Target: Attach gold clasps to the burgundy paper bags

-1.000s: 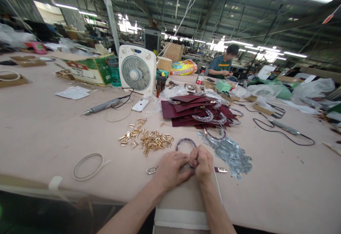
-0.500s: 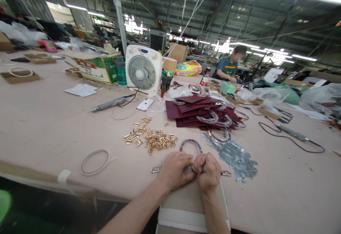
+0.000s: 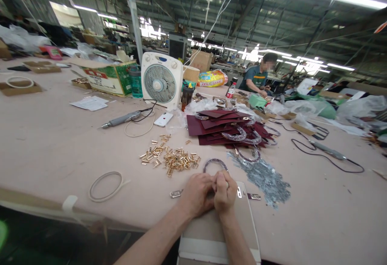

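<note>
A beige panel with white edges [image 3: 208, 228] lies at the table's front edge under both hands. My left hand [image 3: 198, 194] rests on its upper part, fingers curled in and meeting my right hand. My right hand [image 3: 225, 192] is a closed fist beside the left fingertips; what the fingers hold is hidden. Behind the hands arches a dark, plastic-wrapped handle [image 3: 215, 161]. A metal buckle [image 3: 175, 193] sticks out left of my left hand, and another buckle [image 3: 254, 196] beyond the panel's right edge. A bright metal slot plate [image 3: 239, 192] shows on the panel right of my fist.
Gold fittings [image 3: 178, 161] lie in a pile behind my left hand, flat grey metal pieces [image 3: 269, 182] to the right. Burgundy panels with wrapped handles [image 3: 223, 126] are stacked behind. Two corded tools, a phone [image 3: 163, 119], a fan [image 3: 161, 81] and a seated person [image 3: 256, 75] are farther off.
My right fist has shifted left toward my left fingers, uncovering the metal slot plate and the panel's upper right corner. My left hand has barely moved.
</note>
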Motion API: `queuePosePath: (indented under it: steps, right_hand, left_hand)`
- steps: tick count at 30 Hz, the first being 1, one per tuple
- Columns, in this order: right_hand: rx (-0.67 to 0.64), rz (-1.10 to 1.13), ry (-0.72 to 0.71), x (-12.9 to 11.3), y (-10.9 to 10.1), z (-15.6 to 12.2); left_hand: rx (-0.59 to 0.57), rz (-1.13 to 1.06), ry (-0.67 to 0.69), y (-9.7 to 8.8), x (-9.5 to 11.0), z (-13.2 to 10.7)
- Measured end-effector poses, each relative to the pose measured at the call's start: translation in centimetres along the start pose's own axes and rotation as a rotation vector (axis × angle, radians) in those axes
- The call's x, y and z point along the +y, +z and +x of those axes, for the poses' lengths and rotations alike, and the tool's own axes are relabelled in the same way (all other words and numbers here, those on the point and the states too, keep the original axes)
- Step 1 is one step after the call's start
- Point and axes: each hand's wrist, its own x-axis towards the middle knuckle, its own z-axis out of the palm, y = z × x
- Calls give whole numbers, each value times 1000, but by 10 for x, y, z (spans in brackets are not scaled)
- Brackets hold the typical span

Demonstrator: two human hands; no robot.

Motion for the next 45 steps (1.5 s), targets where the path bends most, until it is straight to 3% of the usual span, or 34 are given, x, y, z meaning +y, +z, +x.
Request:
queuePosePath:
  steps: [5,9,14,22,26,30,34,39,45]
  right_hand:
    - [26,-91,70,1,3,8]
    - [49,154,219,-1,-6,14]
    - [214,317,229,-1,-13,26]
    - [47,306,350,3,-1,42]
    - [-66,196,273,2,-3,33]
    - [-70,135,187,2,-6,22]
    - [-25,221,197,-15,-9,27]
    - [1,383,13,-34,-11,31]
    - [-92,177,154,-8,-5,22]
  left_hand:
    - [-22,19,-6,2,-2,-1]
    - [26,27,-13,4,1,-2]
    - [22,63,-18,5,1,-2]
    - [-12,64,-46,3,1,1]
    - [-15,71,-61,1,3,1]
    - [-19,71,-58,-1,7,0]
    - [-6,69,-66,0,7,2]
    - [1,54,-81,1,5,2]
    - [-9,43,-79,0,5,3]
